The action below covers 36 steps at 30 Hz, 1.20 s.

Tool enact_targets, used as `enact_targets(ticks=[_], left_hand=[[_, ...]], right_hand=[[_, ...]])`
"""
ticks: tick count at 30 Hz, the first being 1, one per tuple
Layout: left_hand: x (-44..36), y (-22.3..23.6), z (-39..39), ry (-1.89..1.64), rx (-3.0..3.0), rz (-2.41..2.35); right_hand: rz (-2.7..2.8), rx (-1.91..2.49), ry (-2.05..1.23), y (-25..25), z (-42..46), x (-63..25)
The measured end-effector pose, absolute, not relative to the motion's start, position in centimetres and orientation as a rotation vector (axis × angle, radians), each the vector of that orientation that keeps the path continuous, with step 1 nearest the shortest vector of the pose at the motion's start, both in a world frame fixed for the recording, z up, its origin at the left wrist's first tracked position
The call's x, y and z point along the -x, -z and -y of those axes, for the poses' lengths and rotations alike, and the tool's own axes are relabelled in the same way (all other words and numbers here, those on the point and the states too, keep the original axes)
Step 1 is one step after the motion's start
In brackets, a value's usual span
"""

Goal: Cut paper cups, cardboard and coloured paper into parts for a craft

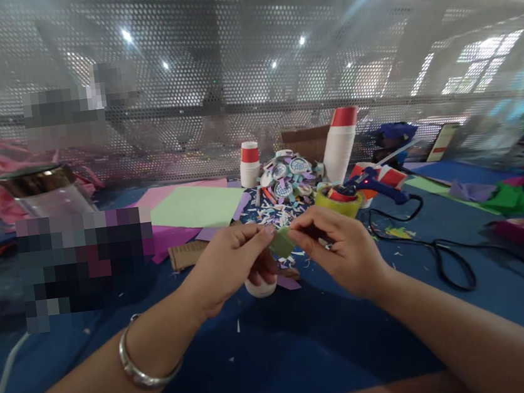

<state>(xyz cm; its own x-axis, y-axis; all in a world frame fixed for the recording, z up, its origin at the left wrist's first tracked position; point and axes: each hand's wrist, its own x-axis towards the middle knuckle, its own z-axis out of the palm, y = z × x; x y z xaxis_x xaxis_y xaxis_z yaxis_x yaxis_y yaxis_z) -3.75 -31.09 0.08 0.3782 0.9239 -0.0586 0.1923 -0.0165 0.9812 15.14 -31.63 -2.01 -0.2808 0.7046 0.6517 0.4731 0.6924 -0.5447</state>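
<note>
Between my two hands is a small piece of green paper [282,243]. My left hand [232,263] pinches its left edge between thumb and forefinger. The thumb and forefinger of my right hand [343,247] close on its right edge. Just below my left fingers is a round white thing [261,287], perhaps a paper cup; whether those fingers touch it I cannot tell. A purple paper strip [289,281] lies beside it on the blue table [243,362].
Behind my hands are paper scraps, a heap of decorated white discs [288,178] and stacked paper cups [340,146]. A blue glue gun [374,185] rests by a yellow tape roll [338,203], its black cord [439,258] trailing right. Coloured sheets [197,205] and a lidded jar [48,189] stand left.
</note>
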Motion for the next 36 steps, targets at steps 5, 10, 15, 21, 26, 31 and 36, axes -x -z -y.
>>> enact_targets(ticks=[5, 10, 15, 21, 26, 31, 36], left_hand=[[3.57, 0.19, 30.78, -0.932, -1.22, -0.919], [3.62, 0.45, 30.6, -1.014, -1.093, -0.849], [3.29, 0.23, 30.98, -1.025, -1.19, -0.878], [2.96, 0.06, 31.19, -1.068, -1.215, -0.902], [3.0, 0.08, 31.29, -1.066, -1.254, -0.899], [3.17, 0.42, 31.33, -1.068, -1.379, -0.899], [3.2, 0.5, 31.25, -1.106, -1.469, -0.899]], right_hand=[[2.008, 0.753, -0.242, 2.17, 31.69, -14.89], [2.048, 0.72, -0.262, 2.35, 31.6, -14.83], [2.017, 0.804, -0.281, 2.32, 31.61, -14.81], [1.991, 0.87, -0.312, 2.13, 31.82, -14.77], [1.967, 0.894, -0.331, 2.09, 31.81, -14.88], [1.943, 0.901, -0.33, 2.14, 31.71, -14.84], [1.899, 0.912, -0.392, 2.14, 31.66, -14.81]])
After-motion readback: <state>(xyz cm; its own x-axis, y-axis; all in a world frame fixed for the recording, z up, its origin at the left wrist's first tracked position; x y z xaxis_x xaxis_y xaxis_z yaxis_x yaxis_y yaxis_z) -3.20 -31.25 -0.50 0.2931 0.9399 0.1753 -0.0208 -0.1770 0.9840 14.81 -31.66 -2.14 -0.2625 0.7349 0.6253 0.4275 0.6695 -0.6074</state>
